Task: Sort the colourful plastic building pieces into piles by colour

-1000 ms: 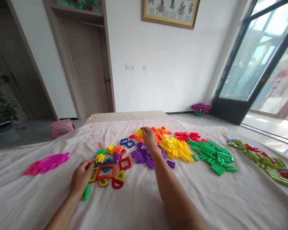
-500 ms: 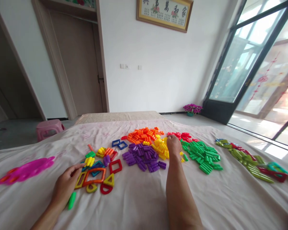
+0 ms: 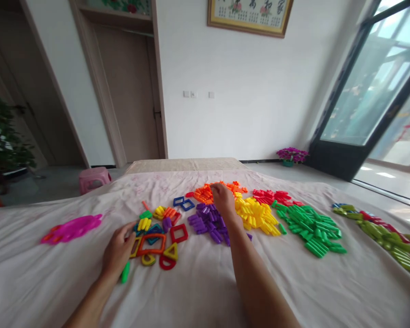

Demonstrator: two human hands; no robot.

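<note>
My left hand (image 3: pixel 118 248) rests on the cloth at the left, its fingers curled beside a cluster of flat plastic shape frames. Touching or close to its fingertips are yellow sticks (image 3: pixel 144 224) and an orange square frame (image 3: pixel 151 244); what the fingers hold, if anything, is hidden. A green stick (image 3: pixel 125 272) lies by the wrist. My right hand (image 3: pixel 223 198) reaches over the orange pile (image 3: pixel 202 193) with closed fingers, their tips hidden. Its forearm crosses between the purple pile (image 3: pixel 207 221) and the yellow pile (image 3: pixel 258 216).
Red pieces (image 3: pixel 269 197) and green sticks (image 3: pixel 309 228) form piles to the right. Olive pieces (image 3: pixel 379 234) lie at the far right. A magenta plastic piece (image 3: pixel 77 228) sits at the left, and a pink stool (image 3: pixel 94 179) stands beyond the cloth (image 3: pixel 177 296).
My right hand has moved left from beside the yellow and red piles to the orange pile. The camera view has turned left. My left hand stays by the frames.
</note>
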